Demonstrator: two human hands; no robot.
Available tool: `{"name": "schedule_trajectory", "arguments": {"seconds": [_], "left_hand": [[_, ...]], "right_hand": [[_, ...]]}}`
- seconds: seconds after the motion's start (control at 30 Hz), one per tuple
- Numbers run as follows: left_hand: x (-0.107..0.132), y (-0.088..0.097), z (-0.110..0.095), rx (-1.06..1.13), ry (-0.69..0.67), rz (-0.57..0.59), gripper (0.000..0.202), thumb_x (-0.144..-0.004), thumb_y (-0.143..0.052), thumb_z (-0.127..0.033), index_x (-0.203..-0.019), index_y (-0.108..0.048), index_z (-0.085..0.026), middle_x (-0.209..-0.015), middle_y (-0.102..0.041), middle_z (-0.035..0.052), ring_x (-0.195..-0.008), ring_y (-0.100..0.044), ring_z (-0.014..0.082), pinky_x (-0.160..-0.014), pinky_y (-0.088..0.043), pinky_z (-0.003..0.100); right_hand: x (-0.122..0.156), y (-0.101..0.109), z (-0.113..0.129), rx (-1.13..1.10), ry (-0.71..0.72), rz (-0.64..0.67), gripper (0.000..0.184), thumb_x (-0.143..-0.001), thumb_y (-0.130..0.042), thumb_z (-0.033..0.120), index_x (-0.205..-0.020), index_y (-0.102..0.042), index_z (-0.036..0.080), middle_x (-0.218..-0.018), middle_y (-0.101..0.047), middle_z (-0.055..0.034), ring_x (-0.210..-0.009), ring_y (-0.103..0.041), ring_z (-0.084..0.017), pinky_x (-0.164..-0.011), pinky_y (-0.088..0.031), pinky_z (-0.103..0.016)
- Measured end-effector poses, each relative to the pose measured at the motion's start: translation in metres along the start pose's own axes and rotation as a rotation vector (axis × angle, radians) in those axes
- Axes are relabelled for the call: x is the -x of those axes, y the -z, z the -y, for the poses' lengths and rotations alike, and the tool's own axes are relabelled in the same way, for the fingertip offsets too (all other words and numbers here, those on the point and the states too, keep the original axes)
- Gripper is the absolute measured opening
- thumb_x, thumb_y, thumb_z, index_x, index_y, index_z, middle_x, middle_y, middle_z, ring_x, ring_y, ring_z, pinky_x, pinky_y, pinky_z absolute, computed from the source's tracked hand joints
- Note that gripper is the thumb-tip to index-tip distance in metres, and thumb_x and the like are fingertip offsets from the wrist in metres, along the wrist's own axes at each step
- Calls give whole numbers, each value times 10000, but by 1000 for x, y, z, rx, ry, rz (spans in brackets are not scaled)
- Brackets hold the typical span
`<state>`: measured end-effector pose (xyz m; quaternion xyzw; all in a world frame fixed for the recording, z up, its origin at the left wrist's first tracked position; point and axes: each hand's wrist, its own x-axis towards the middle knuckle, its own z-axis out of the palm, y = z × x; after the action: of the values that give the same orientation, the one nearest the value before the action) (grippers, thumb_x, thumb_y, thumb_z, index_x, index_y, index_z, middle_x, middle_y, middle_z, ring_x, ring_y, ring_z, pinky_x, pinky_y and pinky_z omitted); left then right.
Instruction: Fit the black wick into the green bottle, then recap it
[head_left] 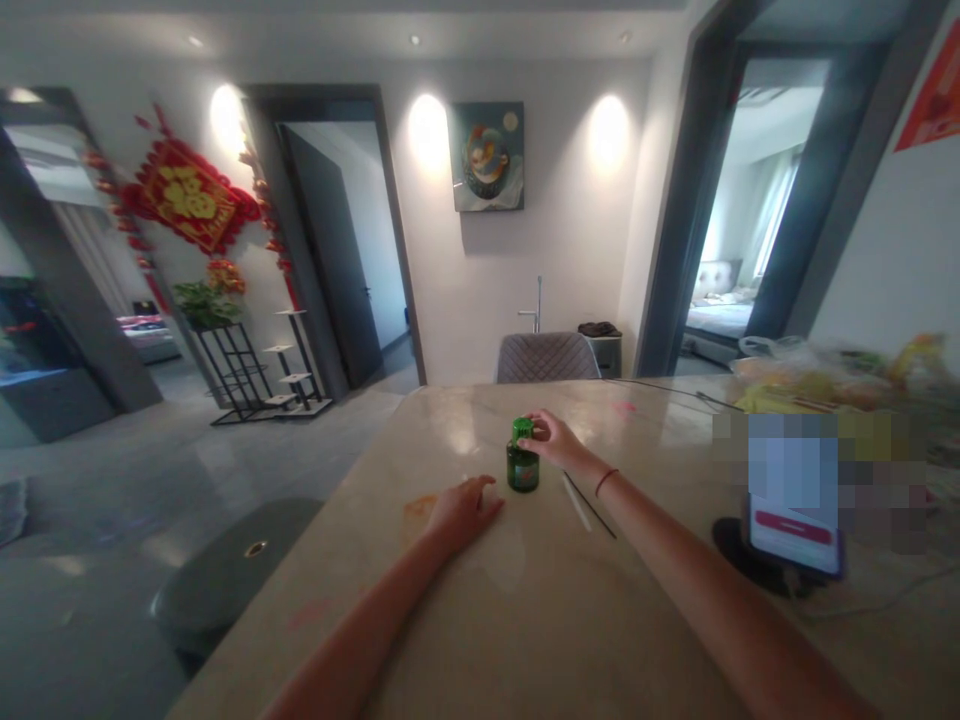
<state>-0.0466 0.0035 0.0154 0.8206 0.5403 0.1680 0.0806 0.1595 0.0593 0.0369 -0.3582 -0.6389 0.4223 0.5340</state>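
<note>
- Green bottle (523, 470): upright on table (540, 630), in front of the person.
- Right hand (553, 440): fingers grasping bottle's green top (520, 430).
- Left hand (465, 505): near bottle, fingers loosely bent; can't tell if anything's held.
- White stick (577, 503), black stick (593, 510): lying right of bottle.
</note>
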Motion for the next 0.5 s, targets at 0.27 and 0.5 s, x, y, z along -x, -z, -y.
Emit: {"name": "schedule_trajectory", "arguments": {"seconds": [0.27,0.5], "left_hand": [[-9,-7,-18,35,48,-10,661,-585,-593,-647,-1113,-561,-251,-931,-606,23,-834,-566,191,-687,-400,261],[-9,-11,-18,117,91,-21,631,-558,-630,-621,-1067,-616,-247,-872,-621,16,-773,-568,185,-653,-394,280]], "right_hand": [[43,-17,4,-147,-25,-6,536,-568,-737,336,-1031,-505,197,-1113,-599,-80,-1023,-574,-205,-911,-450,-366],[77,3,17,-110,-174,-61,553,-775,-463,538,-1218,-438,206,-1029,-648,-66,-1100,-529,-199,-943,-389,-364]]}}
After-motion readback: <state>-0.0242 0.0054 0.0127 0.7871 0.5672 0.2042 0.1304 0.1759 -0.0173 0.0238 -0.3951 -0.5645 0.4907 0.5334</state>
